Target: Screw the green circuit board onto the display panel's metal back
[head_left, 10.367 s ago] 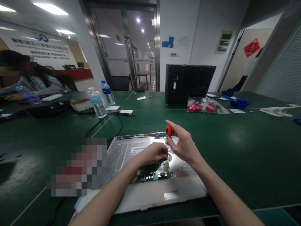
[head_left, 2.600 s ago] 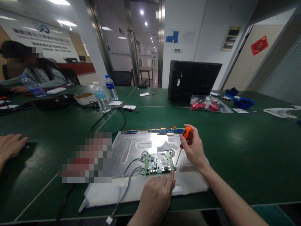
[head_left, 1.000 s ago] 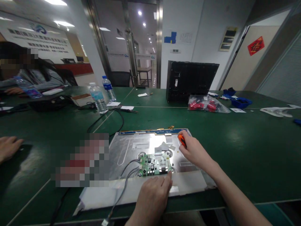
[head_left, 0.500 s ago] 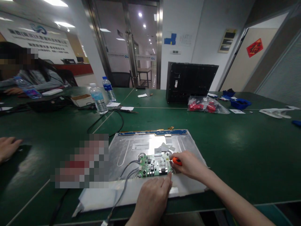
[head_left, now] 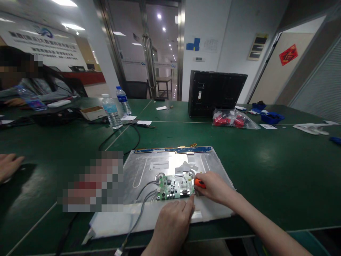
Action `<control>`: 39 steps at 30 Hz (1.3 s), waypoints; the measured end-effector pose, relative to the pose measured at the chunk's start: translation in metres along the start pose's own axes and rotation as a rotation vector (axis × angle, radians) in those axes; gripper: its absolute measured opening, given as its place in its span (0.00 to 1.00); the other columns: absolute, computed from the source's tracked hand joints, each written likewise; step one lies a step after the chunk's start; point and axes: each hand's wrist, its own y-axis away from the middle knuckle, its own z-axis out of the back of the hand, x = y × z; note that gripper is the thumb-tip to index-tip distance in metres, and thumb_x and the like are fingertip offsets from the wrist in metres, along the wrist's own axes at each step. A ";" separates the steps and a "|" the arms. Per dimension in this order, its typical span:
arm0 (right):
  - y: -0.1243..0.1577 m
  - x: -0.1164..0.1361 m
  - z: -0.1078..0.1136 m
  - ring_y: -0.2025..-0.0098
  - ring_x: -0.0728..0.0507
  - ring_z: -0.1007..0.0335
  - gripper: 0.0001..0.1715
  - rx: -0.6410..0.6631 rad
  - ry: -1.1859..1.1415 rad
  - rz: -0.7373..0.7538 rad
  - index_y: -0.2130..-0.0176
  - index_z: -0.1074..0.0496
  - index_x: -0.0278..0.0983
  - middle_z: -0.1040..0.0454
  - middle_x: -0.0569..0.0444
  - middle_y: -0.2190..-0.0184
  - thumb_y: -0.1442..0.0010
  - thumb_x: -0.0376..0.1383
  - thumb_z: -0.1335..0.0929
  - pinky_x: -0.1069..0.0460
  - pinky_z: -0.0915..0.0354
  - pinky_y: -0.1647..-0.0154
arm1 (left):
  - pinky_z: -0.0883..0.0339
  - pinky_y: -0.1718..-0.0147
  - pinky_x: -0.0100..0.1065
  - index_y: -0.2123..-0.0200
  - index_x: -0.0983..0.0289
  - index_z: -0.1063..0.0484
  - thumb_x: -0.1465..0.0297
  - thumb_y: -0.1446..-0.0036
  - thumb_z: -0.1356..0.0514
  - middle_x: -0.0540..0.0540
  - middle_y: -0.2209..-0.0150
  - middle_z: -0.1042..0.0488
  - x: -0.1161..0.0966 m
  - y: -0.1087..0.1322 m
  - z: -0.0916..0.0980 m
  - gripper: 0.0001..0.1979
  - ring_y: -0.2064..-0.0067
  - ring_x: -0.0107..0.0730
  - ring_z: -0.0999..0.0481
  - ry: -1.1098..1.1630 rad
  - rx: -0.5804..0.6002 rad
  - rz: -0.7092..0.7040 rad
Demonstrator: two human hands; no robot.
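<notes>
In the lower middle of the frame, a silvery metal panel (head_left: 149,174) lies flat on the green table (head_left: 266,177), with a narrow blue strip (head_left: 191,150) along its far edge and a whitish film (head_left: 114,220) over its near edge. A green circuit board (head_left: 174,186) sits on the panel, just below the centre of the frame. Grey and black cables (head_left: 145,204) leave the board's left side, one bundle running down to a white connector (head_left: 118,252) at the bottom of the frame.

The right hand (head_left: 213,185) grasps an orange-handled screwdriver (head_left: 199,183) just beside the board's right edge; the fingers and handle hide its tip, so I cannot tell what it touches. The left hand (head_left: 173,218), below the board, has its index finger stretched to the board's lower right corner and the other fingers bent; its palm is hidden, so I cannot tell whether it grips anything.

Left of the panel is a blurred patch (head_left: 93,185), its contents unreadable, and at the left edge of the frame another person's hand (head_left: 10,167) rests on the table. Two water bottles stand at upper left, while right of centre a black housing (head_left: 217,92) stands behind a clear bag (head_left: 236,119) holding red items
</notes>
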 end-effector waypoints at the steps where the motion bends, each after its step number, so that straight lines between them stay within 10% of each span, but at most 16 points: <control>1: 0.001 0.000 0.002 0.67 0.43 0.30 0.06 -0.009 -0.013 -0.005 0.63 0.25 0.35 0.22 0.48 0.68 0.44 0.33 0.32 0.54 0.46 0.69 | 0.33 0.78 0.33 0.54 0.68 0.30 0.76 0.32 0.58 0.52 0.76 0.25 0.000 0.000 0.000 0.17 0.76 0.35 0.23 -0.002 -0.001 0.001; 20: 0.008 0.006 0.004 0.65 0.43 0.27 0.07 0.057 -0.164 0.116 0.64 0.22 0.37 0.21 0.51 0.68 0.44 0.32 0.31 0.54 0.41 0.64 | 0.32 0.77 0.30 0.57 0.68 0.29 0.74 0.31 0.58 0.54 0.76 0.24 -0.001 0.000 0.002 0.18 0.77 0.33 0.24 -0.011 -0.036 0.018; 33: -0.003 -0.007 0.057 0.74 0.46 0.28 0.23 -0.443 -0.858 0.039 0.63 0.27 0.35 0.28 0.54 0.75 0.39 0.52 0.36 0.55 0.35 0.78 | 0.32 0.76 0.30 0.57 0.68 0.29 0.76 0.31 0.59 0.53 0.76 0.24 0.000 -0.002 0.003 0.18 0.76 0.32 0.23 -0.002 -0.059 0.002; 39: -0.036 -0.006 0.051 0.88 0.55 0.47 0.30 -0.381 -0.893 0.053 0.76 0.31 0.35 0.40 0.62 0.89 0.42 0.58 0.36 0.58 0.50 0.87 | 0.34 0.78 0.31 0.55 0.68 0.30 0.79 0.34 0.57 0.52 0.77 0.26 0.002 0.001 0.002 0.17 0.78 0.33 0.25 -0.022 -0.003 -0.009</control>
